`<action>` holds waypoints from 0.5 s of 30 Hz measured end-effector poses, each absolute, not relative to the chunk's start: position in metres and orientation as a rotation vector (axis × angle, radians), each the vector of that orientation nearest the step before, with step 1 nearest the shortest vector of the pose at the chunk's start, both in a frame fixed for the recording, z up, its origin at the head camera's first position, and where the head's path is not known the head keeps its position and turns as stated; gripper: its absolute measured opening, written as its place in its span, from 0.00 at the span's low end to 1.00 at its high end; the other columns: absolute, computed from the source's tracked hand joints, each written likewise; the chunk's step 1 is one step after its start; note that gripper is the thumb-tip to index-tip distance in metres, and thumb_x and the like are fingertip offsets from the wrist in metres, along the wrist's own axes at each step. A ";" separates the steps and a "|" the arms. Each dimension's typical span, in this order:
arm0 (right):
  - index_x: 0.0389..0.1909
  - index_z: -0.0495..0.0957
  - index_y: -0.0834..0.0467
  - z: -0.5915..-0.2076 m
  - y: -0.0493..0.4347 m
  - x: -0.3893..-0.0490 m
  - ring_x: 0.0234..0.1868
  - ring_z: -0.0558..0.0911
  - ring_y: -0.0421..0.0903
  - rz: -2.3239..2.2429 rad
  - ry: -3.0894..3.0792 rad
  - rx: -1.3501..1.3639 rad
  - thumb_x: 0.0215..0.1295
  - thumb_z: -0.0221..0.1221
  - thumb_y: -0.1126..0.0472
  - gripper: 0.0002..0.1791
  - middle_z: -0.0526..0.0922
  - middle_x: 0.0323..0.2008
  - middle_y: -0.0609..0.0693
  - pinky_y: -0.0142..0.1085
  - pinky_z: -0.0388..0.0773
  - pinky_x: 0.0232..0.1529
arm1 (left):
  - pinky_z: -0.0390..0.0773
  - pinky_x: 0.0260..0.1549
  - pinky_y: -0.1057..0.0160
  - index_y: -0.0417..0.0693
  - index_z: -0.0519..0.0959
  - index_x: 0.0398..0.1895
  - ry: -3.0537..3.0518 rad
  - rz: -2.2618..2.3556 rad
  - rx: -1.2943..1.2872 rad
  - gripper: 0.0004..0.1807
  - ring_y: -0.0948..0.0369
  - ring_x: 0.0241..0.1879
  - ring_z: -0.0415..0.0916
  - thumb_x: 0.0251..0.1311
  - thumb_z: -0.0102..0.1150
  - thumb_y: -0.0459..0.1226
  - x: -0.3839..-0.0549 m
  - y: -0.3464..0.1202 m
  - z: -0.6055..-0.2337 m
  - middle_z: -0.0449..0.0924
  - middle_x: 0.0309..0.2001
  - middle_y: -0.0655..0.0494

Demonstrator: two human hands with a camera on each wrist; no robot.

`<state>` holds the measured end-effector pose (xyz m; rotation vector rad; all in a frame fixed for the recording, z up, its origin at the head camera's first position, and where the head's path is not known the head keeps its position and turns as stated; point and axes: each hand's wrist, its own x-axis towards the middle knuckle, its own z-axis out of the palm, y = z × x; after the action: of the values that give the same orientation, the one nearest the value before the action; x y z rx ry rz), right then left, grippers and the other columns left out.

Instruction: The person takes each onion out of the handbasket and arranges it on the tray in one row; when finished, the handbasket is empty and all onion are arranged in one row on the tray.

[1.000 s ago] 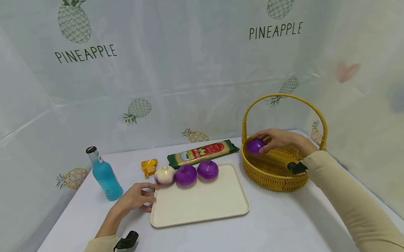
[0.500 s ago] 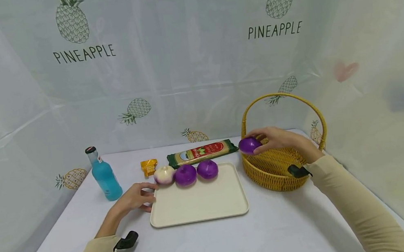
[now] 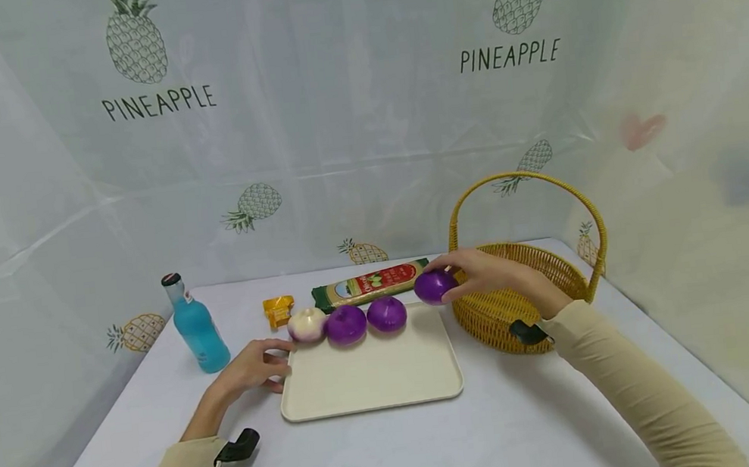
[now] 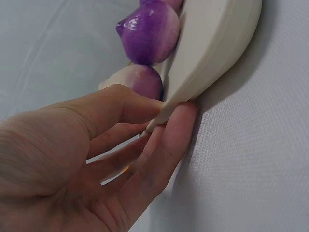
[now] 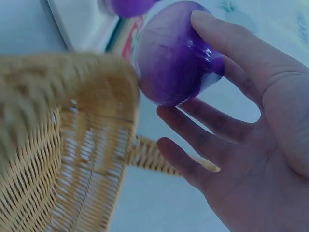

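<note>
My right hand (image 3: 477,272) grips a purple onion (image 3: 434,286) between thumb and fingers, just left of the yellow wicker basket (image 3: 493,320). In the right wrist view the onion (image 5: 176,53) is beside the basket's rim (image 5: 111,72). On the left, my left hand (image 3: 251,367) pinches the edge of a cream tray (image 3: 376,374); in the left wrist view its thumb lies over the rim (image 4: 193,84) and fingers under it. Along the tray's back edge sit a white-and-purple onion (image 3: 306,325) and two purple onions, one in the middle (image 3: 346,325) and one to the right (image 3: 387,314).
Behind the tray lies a green-and-red packet (image 3: 373,283), with a small orange wrapped packet (image 3: 278,310) to its left. A blue bottle (image 3: 200,332) stands at the far left. The basket's tall handle (image 3: 519,174) arches up at the right, near the pineapple-print curtain (image 3: 362,113).
My right hand has lifted the purple onion out of the basket and carried it left over the rim, toward the tray. The left hand stays at the tray's edge.
</note>
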<state>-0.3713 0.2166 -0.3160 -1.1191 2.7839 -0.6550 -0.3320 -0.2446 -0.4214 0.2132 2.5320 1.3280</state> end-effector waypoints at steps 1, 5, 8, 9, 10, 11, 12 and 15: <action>0.65 0.72 0.48 -0.318 0.213 -0.372 0.57 0.78 0.51 -0.648 2.783 -1.127 0.59 0.68 0.51 0.32 0.79 0.59 0.51 0.50 0.77 0.61 | 0.88 0.31 0.58 0.37 0.74 0.62 2.535 1.323 0.214 0.28 0.58 0.36 0.80 0.56 0.65 0.30 -0.332 -0.245 -0.422 0.81 0.45 0.43; 0.65 0.73 0.51 -0.326 0.201 -0.374 0.57 0.78 0.51 -0.612 2.793 -1.166 0.59 0.68 0.53 0.32 0.80 0.58 0.52 0.50 0.78 0.60 | 0.88 0.32 0.58 0.38 0.74 0.62 2.543 1.318 0.202 0.28 0.58 0.36 0.79 0.56 0.66 0.31 -0.332 -0.245 -0.423 0.81 0.45 0.44; 0.64 0.73 0.51 -0.332 0.195 -0.374 0.57 0.78 0.52 -0.575 2.820 -1.159 0.58 0.69 0.53 0.32 0.80 0.57 0.54 0.51 0.78 0.59 | 0.88 0.32 0.58 0.38 0.74 0.62 2.544 1.321 0.200 0.28 0.58 0.36 0.79 0.56 0.66 0.31 -0.332 -0.245 -0.423 0.81 0.45 0.44; 0.64 0.73 0.51 -0.334 0.193 -0.375 0.57 0.78 0.52 -0.563 2.829 -1.150 0.58 0.69 0.54 0.32 0.80 0.57 0.54 0.51 0.78 0.59 | 0.88 0.31 0.58 0.38 0.74 0.61 2.544 1.323 0.200 0.28 0.58 0.36 0.79 0.56 0.66 0.31 -0.331 -0.244 -0.423 0.81 0.45 0.44; 0.64 0.73 0.50 -0.336 0.191 -0.375 0.57 0.78 0.52 -0.546 2.840 -1.131 0.57 0.69 0.54 0.32 0.79 0.57 0.55 0.50 0.78 0.59 | 0.88 0.31 0.58 0.38 0.74 0.61 2.544 1.324 0.201 0.28 0.58 0.36 0.79 0.56 0.66 0.30 -0.331 -0.244 -0.423 0.81 0.44 0.44; 0.64 0.73 0.49 -0.337 0.190 -0.375 0.57 0.78 0.52 -0.528 2.849 -1.110 0.57 0.70 0.54 0.32 0.79 0.57 0.55 0.50 0.78 0.59 | 0.88 0.31 0.58 0.38 0.74 0.61 2.544 1.325 0.203 0.28 0.58 0.36 0.79 0.56 0.66 0.30 -0.331 -0.244 -0.423 0.81 0.44 0.44; 0.65 0.73 0.47 -0.339 0.188 -0.376 0.58 0.77 0.53 -0.511 2.857 -1.095 0.57 0.69 0.54 0.33 0.79 0.58 0.55 0.50 0.77 0.59 | 0.88 0.31 0.58 0.38 0.74 0.61 2.543 1.326 0.204 0.28 0.58 0.36 0.79 0.56 0.66 0.30 -0.331 -0.244 -0.422 0.81 0.44 0.44; 0.66 0.71 0.45 -0.344 0.185 -0.378 0.60 0.76 0.55 -0.467 2.871 -1.060 0.58 0.69 0.54 0.34 0.77 0.60 0.57 0.52 0.75 0.62 | 0.88 0.32 0.58 0.37 0.74 0.62 2.538 1.330 0.207 0.28 0.58 0.35 0.79 0.56 0.66 0.30 -0.331 -0.244 -0.422 0.81 0.44 0.44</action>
<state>-0.3776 0.1853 -0.3440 -1.0604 2.8710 -0.4670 -0.3307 -0.2442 -0.4221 0.2068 2.5383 1.3301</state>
